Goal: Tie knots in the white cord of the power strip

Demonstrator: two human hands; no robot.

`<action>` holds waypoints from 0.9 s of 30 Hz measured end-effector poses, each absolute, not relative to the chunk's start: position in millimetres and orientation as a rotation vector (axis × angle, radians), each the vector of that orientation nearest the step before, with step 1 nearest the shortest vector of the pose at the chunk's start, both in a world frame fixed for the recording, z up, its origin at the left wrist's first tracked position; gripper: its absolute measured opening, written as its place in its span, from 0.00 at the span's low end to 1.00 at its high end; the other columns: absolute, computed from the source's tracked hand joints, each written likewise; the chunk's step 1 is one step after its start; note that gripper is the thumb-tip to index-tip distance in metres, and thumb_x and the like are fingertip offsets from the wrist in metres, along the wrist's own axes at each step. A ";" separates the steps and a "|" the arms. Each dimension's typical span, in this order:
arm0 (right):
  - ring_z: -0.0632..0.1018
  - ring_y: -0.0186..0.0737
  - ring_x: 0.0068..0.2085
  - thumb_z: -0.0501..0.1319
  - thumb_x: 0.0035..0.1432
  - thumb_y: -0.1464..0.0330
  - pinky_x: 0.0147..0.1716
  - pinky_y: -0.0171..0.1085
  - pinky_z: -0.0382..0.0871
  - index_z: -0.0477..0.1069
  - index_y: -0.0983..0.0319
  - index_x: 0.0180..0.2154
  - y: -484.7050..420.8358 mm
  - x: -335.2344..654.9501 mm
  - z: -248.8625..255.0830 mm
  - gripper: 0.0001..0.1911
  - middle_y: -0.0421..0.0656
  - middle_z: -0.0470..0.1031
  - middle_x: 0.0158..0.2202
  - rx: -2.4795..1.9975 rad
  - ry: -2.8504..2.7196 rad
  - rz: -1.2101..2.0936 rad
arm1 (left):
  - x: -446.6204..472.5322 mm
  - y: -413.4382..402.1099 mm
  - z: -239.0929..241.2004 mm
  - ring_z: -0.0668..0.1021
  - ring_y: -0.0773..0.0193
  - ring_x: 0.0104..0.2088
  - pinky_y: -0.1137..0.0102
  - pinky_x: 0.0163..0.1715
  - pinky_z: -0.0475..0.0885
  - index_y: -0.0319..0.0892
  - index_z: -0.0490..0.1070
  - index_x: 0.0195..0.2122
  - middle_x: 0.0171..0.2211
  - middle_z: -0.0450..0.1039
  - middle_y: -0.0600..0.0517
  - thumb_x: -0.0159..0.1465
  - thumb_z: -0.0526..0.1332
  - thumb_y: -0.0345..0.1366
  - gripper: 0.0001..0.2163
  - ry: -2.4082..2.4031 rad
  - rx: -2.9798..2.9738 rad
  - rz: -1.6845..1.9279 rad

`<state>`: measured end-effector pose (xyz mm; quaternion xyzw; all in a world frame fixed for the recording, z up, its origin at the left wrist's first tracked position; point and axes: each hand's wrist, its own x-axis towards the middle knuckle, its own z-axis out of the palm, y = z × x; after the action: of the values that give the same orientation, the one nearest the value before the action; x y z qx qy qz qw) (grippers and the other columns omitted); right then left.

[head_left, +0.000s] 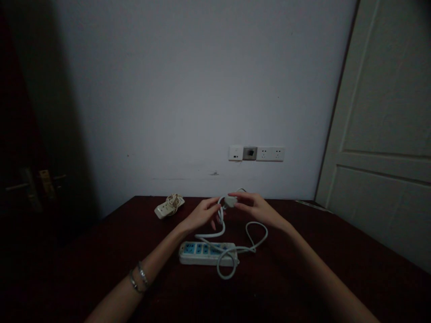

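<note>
Right hand pinches the plug, left hand grips the cord just below, keeping it lifted clear of the strip on the counter

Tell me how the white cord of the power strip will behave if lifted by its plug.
The white cord lies in loose loops, so it is probably floppy and would trail. The power strip sits flat, so it probably won't roll, though it might drag.

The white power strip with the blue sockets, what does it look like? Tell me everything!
The power strip is a long white plastic bar with blue socket faces in a row. It lies flat on the dark red table. Its white cord loops over it and rises to the plug, pinched between both hands.
</note>
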<state>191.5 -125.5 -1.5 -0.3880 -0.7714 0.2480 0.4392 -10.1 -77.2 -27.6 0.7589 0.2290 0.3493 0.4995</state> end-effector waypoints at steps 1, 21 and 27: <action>0.73 0.42 0.40 0.59 0.52 0.63 0.42 0.43 0.66 0.69 0.58 0.47 -125.9 190.3 -2.3 0.19 0.44 0.73 0.39 -0.949 -1.917 0.660 | -9.9 -76.8 -28.1 0.71 0.70 0.18 0.75 0.15 0.68 0.42 0.66 0.51 0.28 0.70 0.51 0.59 0.55 0.43 0.20 0.562 1.841 0.859; 0.73 0.33 0.29 0.66 0.44 0.67 0.33 0.36 0.67 0.60 0.67 0.53 -118.1 187.5 -11.8 0.34 0.39 0.70 0.28 -0.960 -1.752 0.912 | -11.5 -81.6 -26.8 0.68 0.74 0.17 0.76 0.17 0.68 0.40 0.55 0.60 0.31 0.71 0.49 0.62 0.51 0.44 0.25 0.583 1.969 0.884; 0.73 0.33 0.29 0.65 0.44 0.69 0.31 0.35 0.67 0.62 0.67 0.51 -120.3 185.2 -12.3 0.31 0.40 0.70 0.28 -0.949 -1.759 0.921 | -14.7 -80.9 -27.1 0.67 0.74 0.19 0.77 0.18 0.66 0.42 0.57 0.59 0.34 0.71 0.49 0.62 0.51 0.43 0.24 0.554 1.984 0.875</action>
<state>185.2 -120.3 -12.3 -0.3845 -0.7124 0.3729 0.4534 -14.7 -80.9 -27.1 0.7976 0.2228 0.3517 0.4365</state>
